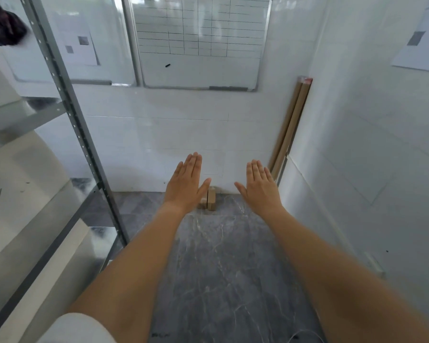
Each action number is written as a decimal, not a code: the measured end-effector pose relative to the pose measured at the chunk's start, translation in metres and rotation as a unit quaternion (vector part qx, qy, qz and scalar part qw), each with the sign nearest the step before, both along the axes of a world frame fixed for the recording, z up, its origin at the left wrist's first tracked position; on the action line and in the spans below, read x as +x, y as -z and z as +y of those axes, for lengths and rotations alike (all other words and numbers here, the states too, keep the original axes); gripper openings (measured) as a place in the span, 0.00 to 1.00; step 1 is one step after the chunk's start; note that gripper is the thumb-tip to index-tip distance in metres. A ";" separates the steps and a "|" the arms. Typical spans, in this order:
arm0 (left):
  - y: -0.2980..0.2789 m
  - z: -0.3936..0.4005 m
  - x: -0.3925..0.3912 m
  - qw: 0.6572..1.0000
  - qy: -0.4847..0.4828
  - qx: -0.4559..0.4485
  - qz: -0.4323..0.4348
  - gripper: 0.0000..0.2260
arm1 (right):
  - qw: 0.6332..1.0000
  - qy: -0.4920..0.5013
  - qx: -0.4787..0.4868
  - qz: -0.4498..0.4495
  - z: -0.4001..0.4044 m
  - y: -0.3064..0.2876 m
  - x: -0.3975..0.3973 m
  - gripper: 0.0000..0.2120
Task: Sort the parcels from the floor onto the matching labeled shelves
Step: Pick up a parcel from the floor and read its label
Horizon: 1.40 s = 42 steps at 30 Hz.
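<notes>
Both arms reach straight out over the grey marble floor (221,268). My left hand (187,183) is flat, palm down, fingers together and thumb spread, holding nothing. My right hand (259,185) mirrors it, equally flat and empty. Between the two thumbs, at the foot of the far wall, stand small brown cardboard parcels (209,200), partly hidden behind my left hand. A grey metal shelf rack (84,142) rises on the left, with large white parcels (18,194) on its shelves.
Whiteboards (198,45) hang on the far white wall. Long brown cardboard tubes (290,129) lean in the right corner. A paper sheet (421,43) is stuck on the right wall. A dark object (4,27) sits at the top left.
</notes>
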<state>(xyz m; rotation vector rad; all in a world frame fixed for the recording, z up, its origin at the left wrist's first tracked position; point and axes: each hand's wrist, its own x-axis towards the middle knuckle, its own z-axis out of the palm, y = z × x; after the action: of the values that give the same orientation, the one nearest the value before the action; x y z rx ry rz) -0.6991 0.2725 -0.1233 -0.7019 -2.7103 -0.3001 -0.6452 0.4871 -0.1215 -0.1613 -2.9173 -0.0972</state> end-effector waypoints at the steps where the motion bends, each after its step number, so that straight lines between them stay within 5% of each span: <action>1: 0.001 0.003 -0.012 1.000 -0.002 0.005 0.003 0.32 | 1.000 -0.002 0.002 -0.001 0.003 0.002 -0.010 0.36; 31: 0.058 0.133 -0.301 0.994 -0.044 -0.022 -0.094 0.31 | 0.997 -0.024 -0.015 -0.070 0.145 0.063 -0.326 0.37; 42: 0.087 0.165 -0.434 0.992 -0.012 -0.006 -0.124 0.32 | 0.989 0.003 -0.103 -0.102 0.158 0.087 -0.461 0.36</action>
<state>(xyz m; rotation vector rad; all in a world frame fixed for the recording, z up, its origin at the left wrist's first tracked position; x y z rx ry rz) -1.1332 0.4370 -0.2101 -0.6732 -2.9547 -0.3887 -1.1065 0.6448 -0.2082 -0.2037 -3.1269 0.1984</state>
